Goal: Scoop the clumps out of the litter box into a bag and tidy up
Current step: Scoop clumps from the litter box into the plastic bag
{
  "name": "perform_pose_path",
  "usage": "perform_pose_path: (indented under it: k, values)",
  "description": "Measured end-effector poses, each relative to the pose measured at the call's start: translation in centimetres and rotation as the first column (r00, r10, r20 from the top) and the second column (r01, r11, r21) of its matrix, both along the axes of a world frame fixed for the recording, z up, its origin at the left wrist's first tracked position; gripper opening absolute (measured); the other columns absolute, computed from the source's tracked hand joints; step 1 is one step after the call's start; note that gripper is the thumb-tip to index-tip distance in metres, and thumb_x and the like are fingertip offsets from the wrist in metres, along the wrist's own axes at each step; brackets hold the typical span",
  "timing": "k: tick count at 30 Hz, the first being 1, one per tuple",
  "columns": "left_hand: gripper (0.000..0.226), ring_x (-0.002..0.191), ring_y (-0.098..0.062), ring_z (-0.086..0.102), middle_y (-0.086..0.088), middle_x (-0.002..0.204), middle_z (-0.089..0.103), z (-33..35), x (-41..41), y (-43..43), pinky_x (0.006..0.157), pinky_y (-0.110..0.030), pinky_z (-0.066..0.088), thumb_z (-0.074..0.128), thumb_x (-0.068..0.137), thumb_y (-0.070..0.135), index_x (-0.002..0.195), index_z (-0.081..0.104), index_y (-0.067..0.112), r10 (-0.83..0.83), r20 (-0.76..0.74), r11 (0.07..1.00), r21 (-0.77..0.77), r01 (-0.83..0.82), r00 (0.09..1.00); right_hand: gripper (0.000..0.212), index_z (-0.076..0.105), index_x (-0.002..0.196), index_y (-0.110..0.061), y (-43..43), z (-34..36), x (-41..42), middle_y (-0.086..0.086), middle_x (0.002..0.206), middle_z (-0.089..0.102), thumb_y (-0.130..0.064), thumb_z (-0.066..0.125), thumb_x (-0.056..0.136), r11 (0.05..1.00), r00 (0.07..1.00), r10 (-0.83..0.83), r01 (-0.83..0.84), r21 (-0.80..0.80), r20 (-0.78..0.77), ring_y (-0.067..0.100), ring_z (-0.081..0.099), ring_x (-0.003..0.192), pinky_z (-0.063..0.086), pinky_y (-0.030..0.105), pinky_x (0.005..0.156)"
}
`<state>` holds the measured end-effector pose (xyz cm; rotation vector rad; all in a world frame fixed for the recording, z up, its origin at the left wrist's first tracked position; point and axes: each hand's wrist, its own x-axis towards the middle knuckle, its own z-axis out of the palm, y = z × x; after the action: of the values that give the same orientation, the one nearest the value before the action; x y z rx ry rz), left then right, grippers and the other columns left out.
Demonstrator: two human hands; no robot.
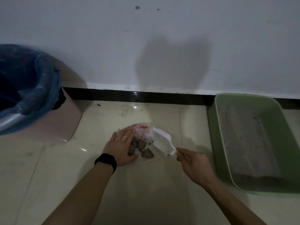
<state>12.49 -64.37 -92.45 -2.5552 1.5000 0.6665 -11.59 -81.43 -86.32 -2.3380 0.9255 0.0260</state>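
A clear plastic bag [141, 129] with red print lies flat on the tiled floor in the middle. Grey litter clumps [141, 147] show inside it. My left hand [121, 146], with a ring and a black wristband, presses flat on the bag's left side. My right hand [193, 164] pinches the handle of a white scoop [162, 141], whose blade rests at the bag's right side next to the clumps. The green litter box [227, 159] stands on the floor to the right, with grey litter inside.
A pink bin [65, 124] lined with a blue bag [29, 88] stands at the left against the wall. A black skirting strip [138, 95] runs along the white wall. Spilled grains [126, 111] lie near the skirting.
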Motion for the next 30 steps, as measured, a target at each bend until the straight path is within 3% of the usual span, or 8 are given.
perform_pose_path:
  k: [2, 6, 8, 12, 14, 21, 27, 30]
  values:
    - [0.101, 0.151, -0.020, -0.002, 0.002, 0.165, -0.007, 0.1, -0.1, -0.2, 0.122, -0.043, -0.002, 0.043, 0.086, 0.071, 0.157, -0.008, 0.021, 0.007, 0.005, 1.000, -0.001, -0.007, 1.000, 0.029, 0.066, 0.124, -0.033, 0.0, 0.0, -0.1, -0.012, 0.087, 0.074, -0.035, 0.053, 0.099, 0.999, 1.000, -0.021, 0.021, 0.032, 0.000, -0.005, 0.058, 0.059, 0.041, 0.002, 0.057]
    - [0.094, 0.151, -0.022, 0.000, 0.000, 0.165, -0.004, 0.2, -0.2, -0.7, 0.122, -0.043, -0.001, 0.040, 0.090, 0.067, 0.157, -0.006, 0.021, 0.020, 0.002, 1.000, -0.023, -0.020, 1.000, 0.029, 0.066, 0.123, -0.034, -0.1, -0.1, -0.5, -0.013, 0.089, 0.075, -0.037, 0.054, 0.098, 0.997, 0.998, -0.055, 0.054, 0.056, 0.023, -0.004, 0.062, 0.068, 0.036, -0.003, 0.059]
    - [0.092, 0.151, -0.023, -0.002, 0.000, 0.165, -0.006, 0.2, -0.3, -0.8, 0.121, -0.042, -0.001, 0.035, 0.090, 0.068, 0.157, -0.008, 0.021, 0.027, 0.011, 0.999, -0.032, -0.026, 1.000, 0.028, 0.067, 0.122, -0.036, -0.2, -0.3, -0.5, -0.015, 0.090, 0.075, -0.039, 0.053, 0.098, 0.999, 0.999, -0.037, 0.037, 0.041, 0.009, -0.001, 0.066, 0.074, 0.036, -0.002, 0.062]
    - [0.095, 0.151, -0.023, -0.001, -0.001, 0.165, -0.007, 0.1, -0.6, -1.3, 0.121, -0.041, 0.000, 0.012, 0.081, 0.073, 0.157, -0.009, 0.021, 0.063, 0.009, 0.997, -0.050, -0.062, 0.998, 0.026, 0.066, 0.120, -0.038, -0.5, -0.4, -0.7, -0.020, 0.082, 0.069, -0.040, 0.051, 0.099, 0.992, 0.997, -0.078, 0.077, 0.098, 0.004, -0.012, 0.057, 0.064, 0.039, 0.000, 0.061]
    - [0.097, 0.151, -0.023, 0.001, -0.002, 0.165, -0.004, 0.1, -0.7, -1.6, 0.121, -0.041, 0.001, 0.004, 0.076, 0.074, 0.157, -0.007, 0.020, 0.078, -0.005, 0.996, -0.052, -0.078, 0.997, 0.026, 0.065, 0.120, -0.039, -0.6, -0.4, -0.9, -0.021, 0.083, 0.069, -0.040, 0.049, 0.099, 0.991, 0.998, -0.063, 0.063, 0.119, -0.011, -0.007, 0.062, 0.070, 0.047, 0.008, 0.065]
    - [0.074, 0.151, -0.024, 0.007, -0.004, 0.165, 0.001, -0.3, -1.0, -3.2, 0.122, -0.042, 0.005, 0.017, 0.096, 0.058, 0.157, -0.003, 0.021, 0.095, 0.004, 0.994, -0.052, -0.095, 0.995, 0.020, 0.066, 0.112, -0.041, -1.4, -0.5, -1.8, -0.021, 0.082, 0.071, -0.038, 0.051, 0.099, 0.956, 0.988, -0.152, 0.148, 0.255, -0.002, -0.014, 0.062, 0.083, 0.042, 0.002, 0.063]
    - [0.078, 0.151, -0.022, 0.007, -0.002, 0.165, 0.005, 0.3, -2.1, -4.6, 0.121, -0.041, 0.003, 0.008, 0.089, 0.061, 0.157, 0.000, 0.025, 0.098, -0.038, 0.989, -0.107, -0.102, 0.994, 0.017, 0.062, 0.110, -0.037, -2.5, -0.2, -2.4, -0.016, 0.083, 0.073, -0.029, 0.052, 0.100, 0.851, 0.906, -0.403, 0.319, 0.418, 0.128, 0.001, 0.055, 0.053, 0.046, 0.022, 0.054]
    - [0.087, 0.151, -0.024, -0.002, 0.000, 0.165, -0.004, 0.6, -2.5, -5.1, 0.120, -0.042, -0.003, 0.018, 0.088, 0.077, 0.157, -0.006, 0.028, 0.048, -0.006, 0.997, -0.052, -0.048, 0.999, 0.021, 0.062, 0.117, -0.026, -3.5, -0.4, -2.1, -0.011, 0.086, 0.074, -0.027, 0.046, 0.103, 0.758, 0.835, -0.534, 0.404, 0.512, 0.132, 0.008, 0.055, 0.053, 0.044, 0.022, 0.050]
